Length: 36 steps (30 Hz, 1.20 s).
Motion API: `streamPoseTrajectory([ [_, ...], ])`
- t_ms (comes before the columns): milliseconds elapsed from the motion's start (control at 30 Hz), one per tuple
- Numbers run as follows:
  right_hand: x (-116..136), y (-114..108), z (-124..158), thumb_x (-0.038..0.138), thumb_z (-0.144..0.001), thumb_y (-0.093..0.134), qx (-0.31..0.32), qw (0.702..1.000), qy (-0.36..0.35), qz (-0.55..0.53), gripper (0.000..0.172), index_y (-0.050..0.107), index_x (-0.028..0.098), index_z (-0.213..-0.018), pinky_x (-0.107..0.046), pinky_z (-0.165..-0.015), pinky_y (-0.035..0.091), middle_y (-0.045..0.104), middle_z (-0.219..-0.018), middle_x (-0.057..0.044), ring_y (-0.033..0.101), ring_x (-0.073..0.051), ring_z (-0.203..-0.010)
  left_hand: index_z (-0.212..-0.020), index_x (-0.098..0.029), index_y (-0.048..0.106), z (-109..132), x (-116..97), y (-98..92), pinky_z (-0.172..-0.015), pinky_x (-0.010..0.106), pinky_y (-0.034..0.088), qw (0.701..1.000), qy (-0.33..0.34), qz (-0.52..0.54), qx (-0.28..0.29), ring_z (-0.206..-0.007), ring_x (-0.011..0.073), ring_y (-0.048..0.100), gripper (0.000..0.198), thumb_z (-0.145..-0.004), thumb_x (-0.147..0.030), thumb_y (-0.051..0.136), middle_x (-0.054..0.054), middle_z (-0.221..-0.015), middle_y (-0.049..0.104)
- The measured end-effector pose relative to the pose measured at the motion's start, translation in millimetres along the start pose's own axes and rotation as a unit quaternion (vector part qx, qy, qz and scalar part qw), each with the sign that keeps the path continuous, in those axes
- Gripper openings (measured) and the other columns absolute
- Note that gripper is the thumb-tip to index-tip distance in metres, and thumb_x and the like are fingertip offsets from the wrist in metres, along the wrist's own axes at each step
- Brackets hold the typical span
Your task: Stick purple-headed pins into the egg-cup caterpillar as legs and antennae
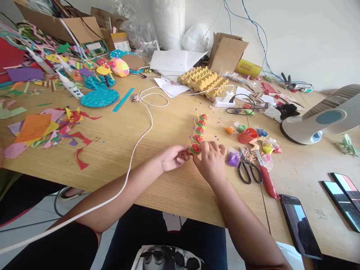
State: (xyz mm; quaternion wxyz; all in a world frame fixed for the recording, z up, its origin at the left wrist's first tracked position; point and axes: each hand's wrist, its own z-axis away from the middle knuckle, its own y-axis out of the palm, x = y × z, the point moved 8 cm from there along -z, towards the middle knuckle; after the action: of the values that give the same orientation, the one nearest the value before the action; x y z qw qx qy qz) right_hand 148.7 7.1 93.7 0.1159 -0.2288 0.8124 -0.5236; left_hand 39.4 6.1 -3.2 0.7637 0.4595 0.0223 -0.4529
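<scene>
A caterpillar craft (pixel 200 130) stretches away from me on the wooden table, a row of red humps trimmed in green and yellow. Thin sticks with purple tips (pixel 194 119) stick out along both its sides. At its near end my left hand (pixel 174 157) pinches the left edge with thumb and fingers. My right hand (pixel 211 160) curls over the same near end from the right, its fingertips partly hiding the last hump. Whatever lies under those right fingertips is hidden.
To the right lie black-handled scissors (pixel 249 168), a red-handled knife (pixel 268 180), purple clay (pixel 233 158), a red cup (pixel 248 135) and a phone (pixel 299 225). A white cable (pixel 135 150) crosses over my left arm. Behind are egg cartons (pixel 204 80); paper scraps (pixel 36 127) spread left.
</scene>
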Motion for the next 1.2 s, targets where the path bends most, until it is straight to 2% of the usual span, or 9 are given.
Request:
streamPoseTrajectory([
  [100,1,0,0,0.024,-0.086,0.06,0.002,1.0,-0.001,-0.001,0.011,0.054,0.021,-0.094,-0.042,-0.09,0.028,0.07,-0.09,-0.01,0.054,-0.027,-0.095,-0.086,-0.008,0.066,0,4,4.8,-0.033,0.007,0.03,0.999,-0.018,0.046,0.014,-0.053,0.004,0.054,0.013,-0.094,-0.011,0.057,0.005,-0.074,0.063],
  [267,2,0,0,0.024,-0.086,0.059,0.006,1.0,0.0,0.0,0.01,0.054,0.021,-0.094,-0.043,-0.091,0.028,0.07,-0.091,-0.009,0.054,-0.027,-0.096,-0.084,-0.009,0.066,1,6,8.9,-0.033,0.006,0.031,0.997,-0.022,0.062,0.033,-0.053,0.0042,0.053,0.013,-0.094,-0.012,0.058,0.004,-0.072,0.06],
  [533,5,0,1,0.025,-0.086,0.059,0.014,1.0,0.002,0.0,0.01,0.054,0.021,-0.094,-0.043,-0.091,0.028,0.07,-0.093,-0.01,0.053,-0.028,-0.096,-0.081,-0.01,0.065,-2,8,6.8,-0.033,0.008,0.03,0.998,0.001,0.056,0.016,-0.05,0.0035,0.05,0.015,-0.094,-0.013,0.059,0.002,-0.069,0.059],
  [867,8,-4,0,0.024,-0.088,0.056,0.016,1.0,-0.008,0.001,0.015,0.055,0.02,-0.103,-0.043,-0.09,0.03,0.069,-0.113,-0.012,0.053,-0.028,-0.103,-0.078,-0.011,0.065,-4,8,5.4,-0.032,0.01,0.031,0.999,0.022,0.023,0.021,-0.05,0.0041,0.05,0.017,-0.093,-0.018,0.063,0.002,-0.067,0.058],
  [1200,11,-5,-1,0.017,-0.09,0.055,0.02,1.0,-0.019,-0.008,0.009,0.055,0.022,-0.098,-0.05,-0.106,0.023,0.072,-0.109,-0.01,0.055,-0.028,-0.111,-0.081,-0.012,0.064,0,11,6.6,-0.03,0.01,0.026,0.999,0.008,0.051,0.001,-0.046,0.0033,0.049,0.014,-0.094,-0.014,0.059,0.0,-0.067,0.059],
])
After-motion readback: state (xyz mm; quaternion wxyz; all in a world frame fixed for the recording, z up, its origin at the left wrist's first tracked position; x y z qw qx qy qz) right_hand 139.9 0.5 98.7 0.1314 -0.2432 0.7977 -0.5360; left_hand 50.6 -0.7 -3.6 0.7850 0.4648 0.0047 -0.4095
